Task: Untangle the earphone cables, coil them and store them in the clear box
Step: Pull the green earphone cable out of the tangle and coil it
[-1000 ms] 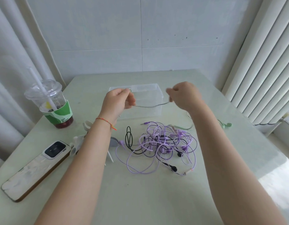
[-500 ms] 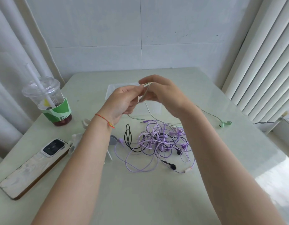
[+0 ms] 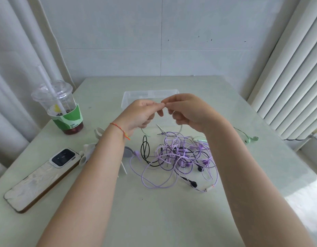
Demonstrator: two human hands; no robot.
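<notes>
A tangle of purple and black earphone cables (image 3: 179,159) lies in the middle of the table. Behind it stands the clear box (image 3: 136,95), open on top. My left hand (image 3: 138,114) and my right hand (image 3: 188,111) meet fingertip to fingertip above the box's front edge, both pinching a pale green earphone cable (image 3: 180,130). Loops of that cable hang below the hands. Its green earbuds (image 3: 252,139) lie on the table at the right.
A plastic cup with a straw and a green sleeve (image 3: 59,107) stands at the left. A phone (image 3: 43,177) lies face down near the left edge. Small white pieces (image 3: 90,150) and a grey disc (image 3: 127,152) sit by my left forearm.
My hands, apart a second ago with the green cable stretched between them, have come together. More cable now hangs in loops beneath them, and the earbuds have stayed at the right.
</notes>
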